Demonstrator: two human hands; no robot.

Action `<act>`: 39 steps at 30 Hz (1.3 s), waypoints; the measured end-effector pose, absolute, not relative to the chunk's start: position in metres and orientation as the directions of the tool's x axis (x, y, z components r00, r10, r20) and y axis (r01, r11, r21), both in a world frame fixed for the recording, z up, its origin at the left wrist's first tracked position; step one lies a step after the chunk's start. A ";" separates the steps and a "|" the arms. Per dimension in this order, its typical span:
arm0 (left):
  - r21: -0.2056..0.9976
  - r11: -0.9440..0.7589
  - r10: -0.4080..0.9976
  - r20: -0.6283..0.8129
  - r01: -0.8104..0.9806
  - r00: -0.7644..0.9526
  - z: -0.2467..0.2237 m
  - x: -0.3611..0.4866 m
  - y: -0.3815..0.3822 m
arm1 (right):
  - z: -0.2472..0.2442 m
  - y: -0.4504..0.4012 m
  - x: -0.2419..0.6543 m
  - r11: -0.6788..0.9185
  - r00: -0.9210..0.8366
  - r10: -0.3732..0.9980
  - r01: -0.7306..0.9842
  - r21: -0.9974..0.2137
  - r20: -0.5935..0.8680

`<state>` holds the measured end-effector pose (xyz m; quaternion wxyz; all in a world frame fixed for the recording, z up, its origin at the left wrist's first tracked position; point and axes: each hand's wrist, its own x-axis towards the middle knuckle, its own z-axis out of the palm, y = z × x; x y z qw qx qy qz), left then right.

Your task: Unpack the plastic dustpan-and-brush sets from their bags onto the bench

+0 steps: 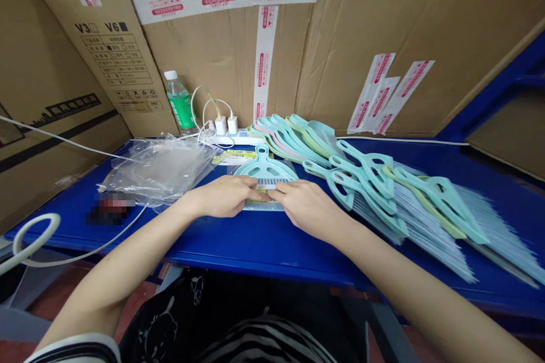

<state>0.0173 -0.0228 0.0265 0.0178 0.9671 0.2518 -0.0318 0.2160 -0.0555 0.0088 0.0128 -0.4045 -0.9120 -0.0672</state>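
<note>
In front of me on the blue table lies a light-blue hand brush and dustpan set (264,167) inside a clear plastic bag (272,206). Its handle points away from me, and a label shows over the bristles. At the bag's near left part is my left hand (223,195), its fingers closed on the plastic. My right hand (307,207) grips the near right part, thumb and fingers pressed together. Both hands almost meet in the middle and cover part of the label. Just behind the bag are yellow-green printed cards (234,157).
Several dustpans (313,142) lie stacked at the back, with several hand brushes (370,193) to the right. Left are clear plastic bags (164,173), a green-labelled bottle (181,105), a power strip (244,139) with cables and a blurred dark object (109,208). Cardboard (221,51) stands behind.
</note>
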 end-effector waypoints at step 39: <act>0.059 -0.722 0.674 -0.164 0.689 0.720 0.045 -0.014 -0.006 | 0.027 -0.050 0.251 0.571 -0.570 0.821 0.820 -0.025 0.033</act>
